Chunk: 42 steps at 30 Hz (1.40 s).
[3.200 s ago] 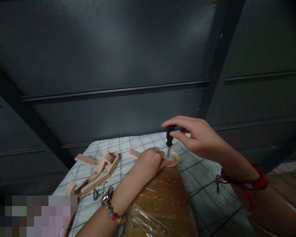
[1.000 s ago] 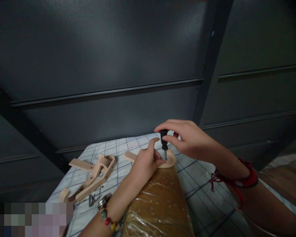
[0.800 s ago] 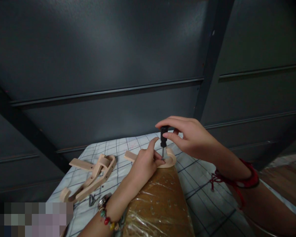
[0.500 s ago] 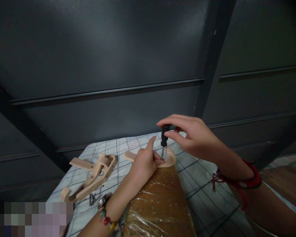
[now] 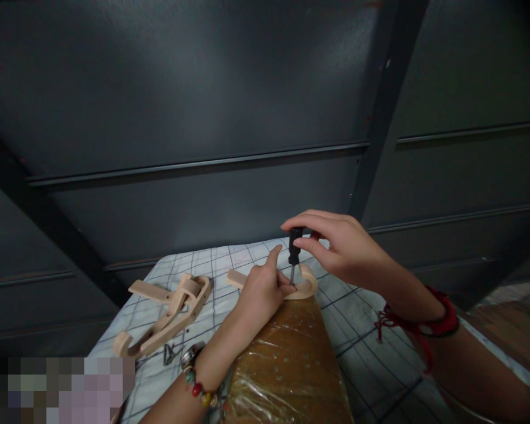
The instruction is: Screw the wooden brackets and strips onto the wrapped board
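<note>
My right hand [image 5: 324, 238] grips the black handle of a small screwdriver [image 5: 294, 247], held nearly upright with its metal shaft pointing down. Its tip reaches a curved pale wooden hook piece [image 5: 308, 285], beside the fingertips of my left hand [image 5: 265, 285]. With the fingers closed and the thumb raised, my left hand presses on that hook piece; the part under the palm is hidden. Whether a screw sits at the tip is too small to tell. The hook piece rests at the far end of a brown block wrapped in clear plastic [image 5: 287, 359].
Several pale wooden hook pieces [image 5: 176, 321] lie in a pile to the left on the checked cloth [image 5: 221, 259]. Small dark metal parts [image 5: 169, 353] lie near my left wrist. A dark grey panelled wall [image 5: 212, 200] stands right behind the table.
Both hands stay in nearly the same place, with the screwdriver still upright at the hook piece. My right hand and wrist have shifted very slightly. The whole view has moved a little.
</note>
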Available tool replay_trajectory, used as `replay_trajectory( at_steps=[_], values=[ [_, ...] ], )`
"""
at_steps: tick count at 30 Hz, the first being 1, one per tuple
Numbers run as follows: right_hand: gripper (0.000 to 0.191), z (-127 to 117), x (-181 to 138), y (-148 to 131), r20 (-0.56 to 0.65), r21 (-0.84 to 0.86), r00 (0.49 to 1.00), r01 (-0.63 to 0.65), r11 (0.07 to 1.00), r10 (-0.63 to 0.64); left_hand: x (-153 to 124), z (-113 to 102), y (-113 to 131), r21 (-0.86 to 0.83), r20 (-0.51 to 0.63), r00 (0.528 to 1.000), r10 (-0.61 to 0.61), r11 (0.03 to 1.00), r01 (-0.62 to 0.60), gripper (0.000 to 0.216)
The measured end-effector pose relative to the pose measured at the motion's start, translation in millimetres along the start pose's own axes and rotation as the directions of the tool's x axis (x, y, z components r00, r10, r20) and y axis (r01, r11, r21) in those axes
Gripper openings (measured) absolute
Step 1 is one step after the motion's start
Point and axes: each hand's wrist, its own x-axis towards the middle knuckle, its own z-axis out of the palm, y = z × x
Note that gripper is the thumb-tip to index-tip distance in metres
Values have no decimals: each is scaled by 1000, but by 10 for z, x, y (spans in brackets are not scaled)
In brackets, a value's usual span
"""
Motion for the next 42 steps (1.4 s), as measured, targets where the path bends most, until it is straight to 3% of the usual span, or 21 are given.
replay_trajectory(
  at_steps=[7,14,19,26,32,37,40,42],
  values=[
    [15,87,17,-17,-8,-30,999,-48,998,48,-3,-2,6,26,19,1000,19,999,-20,66],
    [24,228,29,-34,-2,57,985,-172,983,172,25,5,-58,6,37,999,33,999,-34,42],
    [17,172,20,-18,28,63,990,-142,988,140,31,-14,-64,-29,23,998,50,998,-50,58],
    [37,15,-13,-25,164,-33,982,-91,995,95,17,-14,-38,-32,28,999,37,999,-36,66],
    [20,112,18,-37,39,-22,991,-128,992,129,17,-3,-45,-55,57,996,65,997,-62,48],
    [25,181,36,-99,97,115,978,-194,974,183,27,15,-86,-31,51,997,53,998,-52,20],
    [18,199,38,-101,47,52,990,-138,989,135,29,21,-105,-6,61,996,72,997,-72,8],
    [14,200,31,-83,34,3,992,-120,993,120,30,19,-106,8,39,996,77,997,-77,11]
  ],
)
